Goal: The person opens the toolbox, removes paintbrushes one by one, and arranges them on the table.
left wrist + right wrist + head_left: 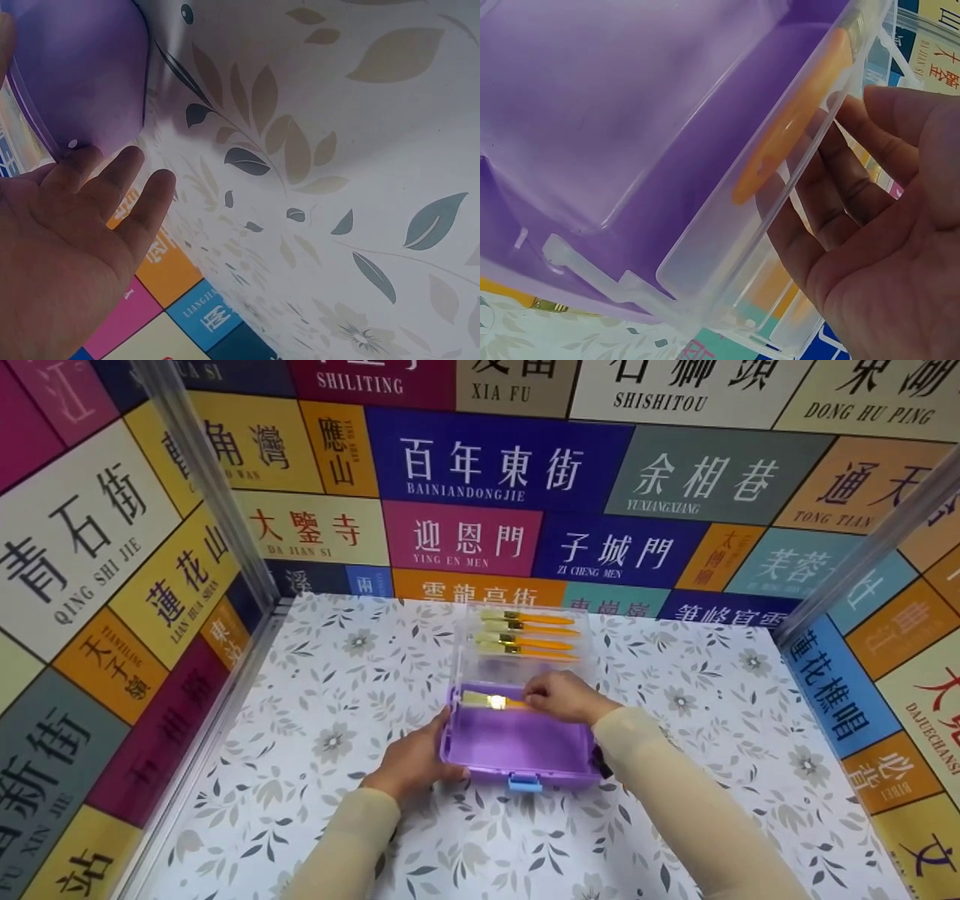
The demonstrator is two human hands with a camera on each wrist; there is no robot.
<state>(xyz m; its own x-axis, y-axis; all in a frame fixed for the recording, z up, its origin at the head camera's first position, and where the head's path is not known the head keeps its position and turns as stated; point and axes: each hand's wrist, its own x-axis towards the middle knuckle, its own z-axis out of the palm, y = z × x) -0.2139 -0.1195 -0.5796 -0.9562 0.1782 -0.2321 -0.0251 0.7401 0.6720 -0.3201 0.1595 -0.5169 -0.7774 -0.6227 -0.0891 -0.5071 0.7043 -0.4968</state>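
An open purple plastic box (pixel 517 739) sits on the tabletop, its clear lid (pixel 525 667) laid back. My left hand (pixel 416 757) grips the left end, thumb at the front corner; in the left wrist view its fingers (pixel 124 169) press the side wall. Near the back of the box lies a paintbrush (pixel 484 701), bristles to the left. My right hand (pixel 566 697) pinches its orange handle (pixel 795 116) from above. In the right wrist view that handle shows through a clear panel (pixel 705 247), with bent fingers (pixel 829 187) behind it. The front clasp (pixel 524 782) is light blue.
Several paintbrushes (pixel 540 645) with orange handles lie side by side in the lid. Another brush (pixel 551 304) lies outside the box, by its right end. A floral cloth (pixel 337 675) covers the table. Walls of coloured sign panels (pixel 495 465) stand behind and at both sides.
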